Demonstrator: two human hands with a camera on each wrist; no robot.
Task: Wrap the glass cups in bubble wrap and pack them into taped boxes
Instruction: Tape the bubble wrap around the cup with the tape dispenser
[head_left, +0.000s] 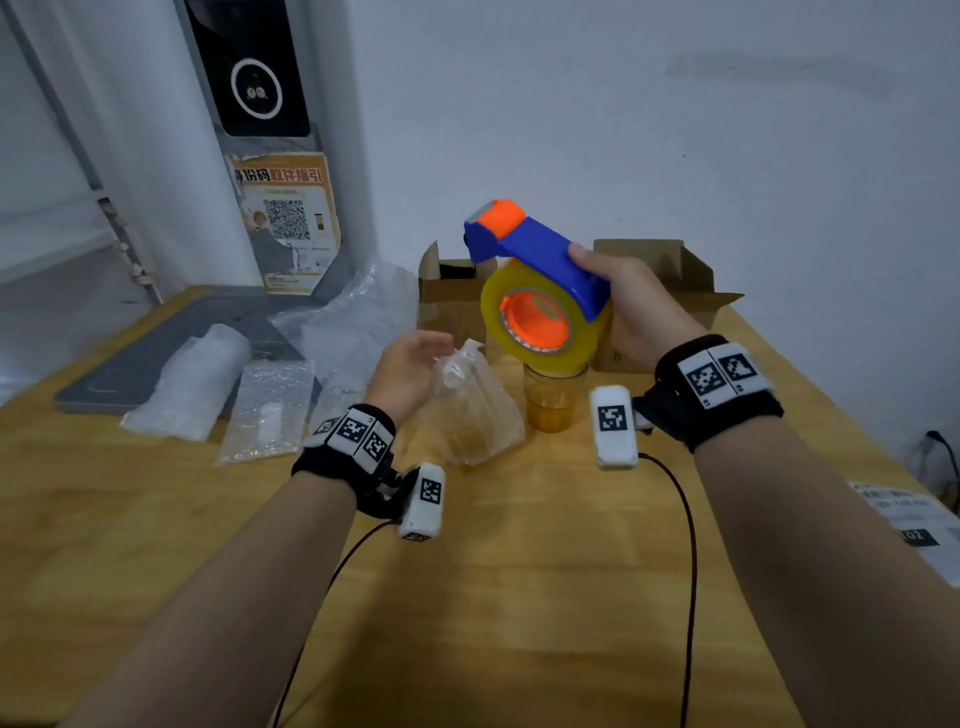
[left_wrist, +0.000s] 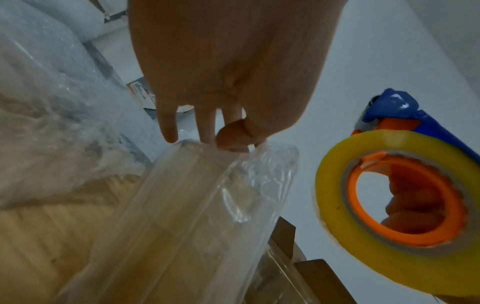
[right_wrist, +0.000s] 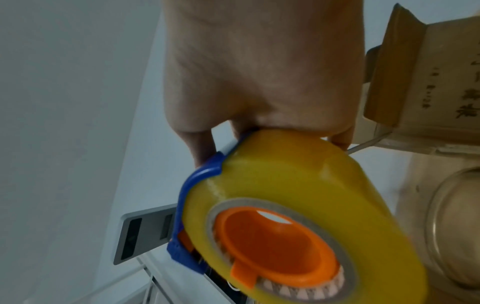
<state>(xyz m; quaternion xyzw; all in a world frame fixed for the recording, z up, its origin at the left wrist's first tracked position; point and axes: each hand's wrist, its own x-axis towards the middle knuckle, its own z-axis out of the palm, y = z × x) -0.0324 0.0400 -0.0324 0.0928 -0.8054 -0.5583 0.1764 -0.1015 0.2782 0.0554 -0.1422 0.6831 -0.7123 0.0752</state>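
Wooden table: left-hand fingers seemingly pinching wrapped cup (right hand around tape dispenser).

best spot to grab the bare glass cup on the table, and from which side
Take the bare glass cup around its upper wall from the front-right: it stands upright and open, the wrapped cup crowds its left, and the tape dispenser hangs above its rim.
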